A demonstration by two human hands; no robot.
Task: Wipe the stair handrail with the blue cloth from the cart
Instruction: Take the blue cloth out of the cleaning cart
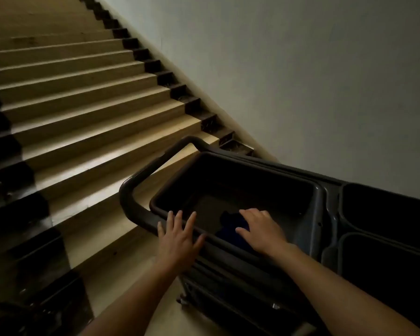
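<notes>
A dark blue cloth (pixel 228 223) lies in the bottom of the grey bin (pixel 230 166) on top of the cleaning cart (pixel 330 197). My right hand (pixel 262 230) reaches into the bin and lies on the cloth, fingers bent down over it and thumb spread apart; the cloth still rests on the bin floor. My left hand (pixel 178 241) is flat with its fingers spread, touching the bin's near rim beside the cart's push handle (pixel 141 175). No handrail shows clearly; only dark shapes (pixel 15 309) sit at the lower left.
A wide flight of tan stairs (pixel 83 100) with dark side borders rises ahead and to the left. A plain wall (pixel 301 69) runs along the right side of the stairs. Two more dark compartments (pixel 386 209) fill the cart's right part.
</notes>
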